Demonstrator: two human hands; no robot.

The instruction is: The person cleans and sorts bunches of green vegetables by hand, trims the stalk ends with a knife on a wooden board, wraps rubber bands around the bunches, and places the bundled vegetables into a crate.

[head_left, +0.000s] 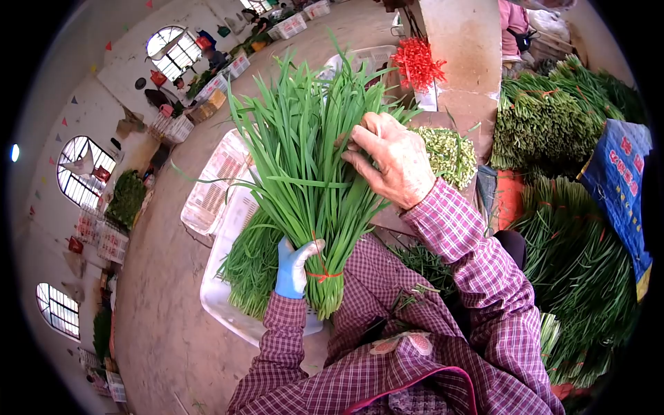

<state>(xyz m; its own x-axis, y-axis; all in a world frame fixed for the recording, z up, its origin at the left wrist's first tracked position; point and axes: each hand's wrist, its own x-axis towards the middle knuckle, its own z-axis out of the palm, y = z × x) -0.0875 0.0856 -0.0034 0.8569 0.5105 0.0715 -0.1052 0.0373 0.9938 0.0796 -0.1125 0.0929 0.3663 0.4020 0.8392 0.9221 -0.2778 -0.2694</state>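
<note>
A large bundle of garlic chives stands upright before me, leaves up. A red tie rings its stems near the cut ends. My left hand, in a blue and white glove, is wrapped round the lower stems with the thumb across the front, beside the tie. On the bundle's right side, my bare right hand has its fingers curled in and pinched at the leaves; the fingertips are partly hidden among them. Behind the left hand, more garlic chives lie in a white plastic crate.
Tied chive bundles are heaped at my right, with a blue printed sack. Red ties hang on a pillar. Chive trimmings lie beside my right wrist. Another crate stands left. People and crates line the far wall.
</note>
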